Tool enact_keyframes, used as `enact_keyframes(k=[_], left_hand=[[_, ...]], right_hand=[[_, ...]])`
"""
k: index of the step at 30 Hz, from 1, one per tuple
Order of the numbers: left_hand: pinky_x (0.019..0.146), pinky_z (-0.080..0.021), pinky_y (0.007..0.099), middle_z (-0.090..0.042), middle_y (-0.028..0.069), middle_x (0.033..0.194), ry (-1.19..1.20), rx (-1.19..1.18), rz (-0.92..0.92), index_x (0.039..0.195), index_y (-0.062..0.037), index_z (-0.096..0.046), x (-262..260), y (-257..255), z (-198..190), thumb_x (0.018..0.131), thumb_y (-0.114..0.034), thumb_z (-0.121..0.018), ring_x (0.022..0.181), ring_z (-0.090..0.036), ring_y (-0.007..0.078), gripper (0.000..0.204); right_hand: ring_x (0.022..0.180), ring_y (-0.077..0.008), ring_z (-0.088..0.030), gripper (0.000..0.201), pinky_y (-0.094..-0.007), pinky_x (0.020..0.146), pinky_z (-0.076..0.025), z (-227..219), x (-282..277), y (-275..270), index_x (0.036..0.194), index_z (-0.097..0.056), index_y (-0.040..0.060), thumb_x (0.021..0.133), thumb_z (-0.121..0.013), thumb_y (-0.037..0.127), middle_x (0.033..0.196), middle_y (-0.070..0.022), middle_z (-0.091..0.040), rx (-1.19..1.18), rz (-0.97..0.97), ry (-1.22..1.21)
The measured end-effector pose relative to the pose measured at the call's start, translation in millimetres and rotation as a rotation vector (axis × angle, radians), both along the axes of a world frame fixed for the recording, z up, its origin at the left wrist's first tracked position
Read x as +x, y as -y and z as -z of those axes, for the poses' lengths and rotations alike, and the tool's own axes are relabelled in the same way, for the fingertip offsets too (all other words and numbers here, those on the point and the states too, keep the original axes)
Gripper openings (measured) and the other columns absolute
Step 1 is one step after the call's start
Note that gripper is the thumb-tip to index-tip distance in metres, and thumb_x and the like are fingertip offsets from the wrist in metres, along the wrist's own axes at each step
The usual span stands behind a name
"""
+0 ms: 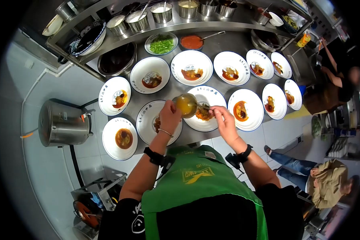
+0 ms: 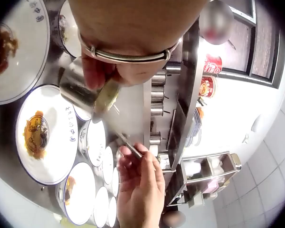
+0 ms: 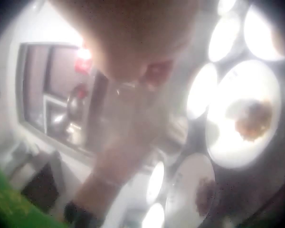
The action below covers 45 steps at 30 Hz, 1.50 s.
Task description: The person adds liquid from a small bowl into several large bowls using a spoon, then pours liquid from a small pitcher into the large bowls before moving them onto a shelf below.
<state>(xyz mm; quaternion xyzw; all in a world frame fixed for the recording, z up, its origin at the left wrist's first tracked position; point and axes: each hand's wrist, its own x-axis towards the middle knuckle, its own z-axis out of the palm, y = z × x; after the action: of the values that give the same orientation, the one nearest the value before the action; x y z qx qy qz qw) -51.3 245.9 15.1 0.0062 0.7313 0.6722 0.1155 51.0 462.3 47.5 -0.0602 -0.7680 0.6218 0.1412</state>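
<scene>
My left hand (image 1: 169, 118) grips a metal cup (image 1: 186, 105) of yellow liquid, held above the front row of bowls. In the left wrist view the cup (image 2: 78, 85) is tilted, fingers curled over its rim. My right hand (image 1: 227, 123) pinches the thin handle of a spoon (image 1: 204, 107), whose far end reaches the cup's mouth. Below the spoon is a white bowl (image 1: 202, 94) with brown-red seasoning in it. Another white bowl (image 1: 145, 121) lies partly hidden under my left hand. The right wrist view is hazy, blurring the hands.
Two rows of white bowls with sauce cover the steel counter (image 1: 238, 47). Behind them stand chopped greens (image 1: 161, 44) and a red sauce bowl (image 1: 191, 42). A shelf above carries metal pots (image 1: 161, 15). A steel drum (image 1: 65, 123) stands left; two people are at the right.
</scene>
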Motion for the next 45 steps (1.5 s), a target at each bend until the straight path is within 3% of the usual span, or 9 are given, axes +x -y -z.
enact_keyframes(k=[3,9,20,25,28,31,36,42,45], left_hand=[[0.042,-0.045,0.0249,-0.043,0.0011,0.069,-0.062,-0.099,0.026,0.079,-0.0055,-0.042,2,-1,-6,0.081,0.0,-0.058,0.05,-0.047,0.0095,0.017],[0.043,-0.046,0.0247,-0.043,0.0013,0.068,-0.014,-0.016,0.008,0.079,-0.0054,-0.043,-2,5,-14,0.081,-0.001,-0.058,0.049,-0.046,0.0097,0.016],[0.042,-0.051,0.0275,-0.051,0.0038,0.065,0.169,0.118,-0.134,0.077,-0.0052,-0.043,-28,6,-4,0.082,-0.001,-0.059,0.048,-0.057,0.0141,0.017],[0.04,-0.052,0.0283,-0.051,0.0042,0.065,0.173,0.142,-0.226,0.078,-0.0053,-0.044,-38,5,1,0.083,0.0,-0.059,0.048,-0.059,0.0157,0.017],[0.04,-0.052,0.0283,-0.051,0.0042,0.065,0.162,0.129,-0.25,0.078,-0.0054,-0.043,-40,8,4,0.082,0.0,-0.059,0.048,-0.059,0.0155,0.017],[0.04,-0.052,0.0278,-0.051,0.0041,0.065,0.164,0.109,-0.256,0.078,-0.0055,-0.043,-41,8,6,0.082,0.0,-0.059,0.048,-0.059,0.015,0.017],[0.04,-0.051,0.0271,-0.05,0.0036,0.067,0.164,0.061,-0.251,0.079,-0.0054,-0.043,-48,0,11,0.081,-0.001,-0.059,0.049,-0.058,0.0142,0.017],[0.039,-0.046,0.0265,-0.045,0.0022,0.064,-0.048,-0.132,-0.148,0.075,-0.0061,-0.04,-55,-16,21,0.08,0.0,-0.058,0.047,-0.05,0.0111,0.019],[0.039,-0.044,0.0267,-0.043,0.0019,0.063,-0.12,-0.173,-0.095,0.073,-0.0065,-0.039,-57,-27,13,0.079,0.001,-0.057,0.046,-0.047,0.0103,0.02]], right_hand=[[0.081,-0.0111,-0.062,0.024,-0.0255,0.077,-0.05,16,-2,12,0.111,-0.061,-0.0005,0.103,-0.046,0.017,0.094,-0.0076,-0.068,0.056,-0.035,0.037],[0.075,-0.0097,-0.059,0.027,-0.024,0.073,-0.048,29,-11,7,0.109,-0.061,0.0002,0.104,-0.044,0.021,0.092,-0.0081,-0.069,-0.816,0.022,0.3],[0.075,-0.0106,-0.061,0.026,-0.0242,0.073,-0.051,11,-59,-9,0.111,-0.059,-0.0017,0.103,-0.045,0.02,0.094,-0.0117,-0.069,-0.846,-0.026,0.266],[0.079,-0.0153,-0.06,0.025,-0.0267,0.076,-0.048,-2,-113,-31,0.11,-0.062,-0.001,0.102,-0.046,0.018,0.095,-0.0113,-0.069,-0.384,0.033,0.055],[0.089,-0.0352,-0.059,0.019,-0.0385,0.082,-0.048,44,-152,-41,0.107,-0.064,-0.0002,0.096,-0.052,0.01,0.101,-0.0169,-0.065,0.604,0.029,-0.288],[0.092,-0.0379,-0.059,0.02,-0.0406,0.084,-0.048,89,-174,-54,0.108,-0.065,0.0,0.096,-0.05,0.008,0.101,-0.018,-0.065,0.661,0.016,-0.251],[0.083,-0.0089,-0.057,0.026,-0.0242,0.077,-0.047,38,-155,-50,0.109,-0.06,-0.0026,0.104,-0.043,0.017,0.094,-0.0061,-0.067,-0.158,0.157,-0.076],[0.081,-0.016,-0.063,0.018,-0.0283,0.075,-0.049,7,-99,-18,0.101,-0.064,0.0007,0.099,-0.05,0.013,0.089,-0.0113,-0.067,0.228,-0.144,-0.071],[0.077,-0.0125,-0.062,0.022,-0.0263,0.073,-0.049,55,-93,-17,0.105,-0.062,-0.0001,0.102,-0.048,0.017,0.09,-0.0085,-0.069,-0.184,-0.121,0.128]])
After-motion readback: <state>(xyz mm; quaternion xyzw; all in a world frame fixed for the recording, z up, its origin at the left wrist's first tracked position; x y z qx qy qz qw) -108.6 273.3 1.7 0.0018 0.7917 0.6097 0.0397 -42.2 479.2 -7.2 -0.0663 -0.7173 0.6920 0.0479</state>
